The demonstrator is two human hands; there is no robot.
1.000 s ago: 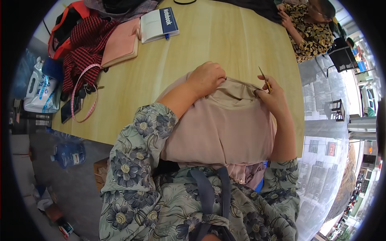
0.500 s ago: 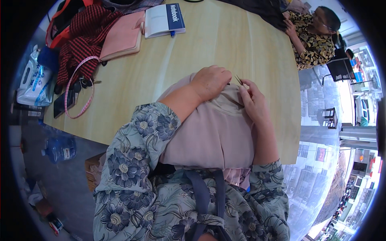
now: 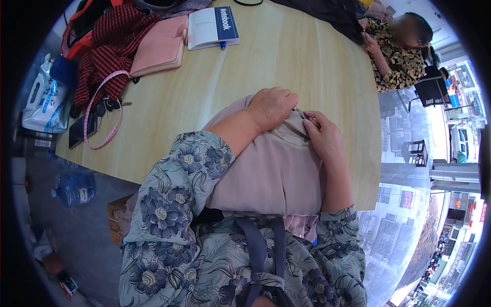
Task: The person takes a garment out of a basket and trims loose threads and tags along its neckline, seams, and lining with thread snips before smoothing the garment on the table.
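A dusty-pink cloth garment [image 3: 250, 179] lies over the near table edge and my lap, its paler lining [image 3: 291, 130] showing near the top. My left hand [image 3: 273, 108] is closed at the garment's far edge, fingertips pinching the cloth; a small dark bit shows beside them. In my right hand [image 3: 326, 137] is a pair of small thread snips [image 3: 300, 113], gripped between thumb and fingers. Their pointed tips are at the cloth edge close to my left fingertips. My right fingers hide most of the snips' handle.
On the wooden table [image 3: 215, 77], a pink notebook [image 3: 159, 46] and white-and-blue notebook [image 3: 209, 30] lie far left. Nearby are red-black striped cloth [image 3: 110, 51], a pink looped band [image 3: 88, 123] and a phone [image 3: 82, 130]. Across the table, another person [image 3: 396, 53] handles dark cloth [image 3: 327, 15].
My right hand has moved slightly down, and the snips' tips have swung from pointing up into the air to the cloth edge by my left fingertips. My left hand has shifted slightly.
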